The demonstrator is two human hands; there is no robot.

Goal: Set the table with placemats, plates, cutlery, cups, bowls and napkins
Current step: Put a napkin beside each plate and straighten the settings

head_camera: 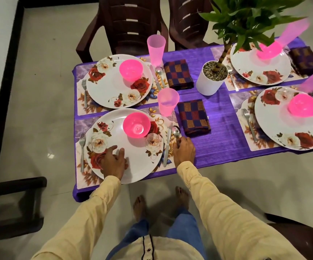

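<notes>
Steel spoon [175,131]: lies at the right edge of the near placemat [80,178], bowl end pointing away from the person, just beside the knife [167,142] and roughly parallel to it. The right hand [184,152] covers its handle. The grip is closed on the handle with fingers curled over it, though the exact contact is hidden under the knuckles. Judgement: the spoon is being squared up with the knife, not carried off.

Left hand [112,162]: grip released, fingers spread and resting on the near part of the plate [142,164]. The likely purpose is to steady the plate on the placemat while the other hand works alongside.

Same place setting: a pink bowl [136,124] sits upright on the far part of the plate. The fork [82,149] lies left of the plate. A pink cup [168,102] stands at the far right corner of the placemat. A checked napkin [194,116] lies folded on the purple-covered worktop [225,139], just right of the placemat. The cutlery flanks the plate in the customary order.

The other three places carry the same items as far as can be seen. On the right-hand pair the cups [294,32] are smeared and their stance cannot be judged. A plant pot [211,80] stands mid-worktop. Brown chairs [125,25] stand at the far side.

Assessment: the task is close to finished, and only fine alignment appears outstanding.
</notes>
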